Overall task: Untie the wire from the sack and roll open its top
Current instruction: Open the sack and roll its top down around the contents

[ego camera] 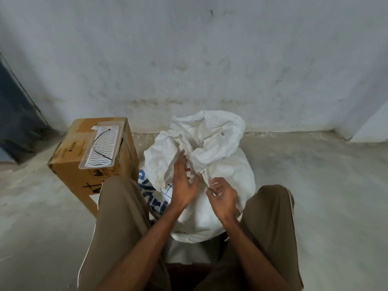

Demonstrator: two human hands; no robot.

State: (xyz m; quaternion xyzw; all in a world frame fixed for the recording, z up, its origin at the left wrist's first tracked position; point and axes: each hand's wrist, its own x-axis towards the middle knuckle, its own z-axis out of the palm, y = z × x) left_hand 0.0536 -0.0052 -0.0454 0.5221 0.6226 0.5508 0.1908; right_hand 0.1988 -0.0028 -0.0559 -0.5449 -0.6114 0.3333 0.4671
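Two hands work at one white sack (220, 185), which stands upright on the concrete floor (315, 196) between the seated person's knees, its loose top crumpled and flopping toward twelve o'clock against the stained wall (189, 59). At about nine o'clock from the sack sits a cardboard box (69, 166), just beside it, with a clear plastic tray (100, 147) on top; a thin black wire (100, 147) lies curved across the tray's wavy-patterned base, apart from the sack. That looks like the tie already off, though I cannot be certain it is the same one.

Smaller still, the left hand (183, 185) has its fingers spread and mostly straight, palm laid against the folds at the sack's ten o'clock side, holding nothing firmly. The right hand (221, 195) is curled, thumb and fingertips pressed together on a narrow gathered ridge of fabric (206, 177) that runs upward toward twelve o'clock from the grip.

My reading is that the rolling of the top is what remains. The gathered ridge's long axis points away from the person, so it would need to be spread sideways, toward three and nine o'clock, before the rim can be turned down. The right hand is nearer that ridge; the left is better placed for the slack flap.
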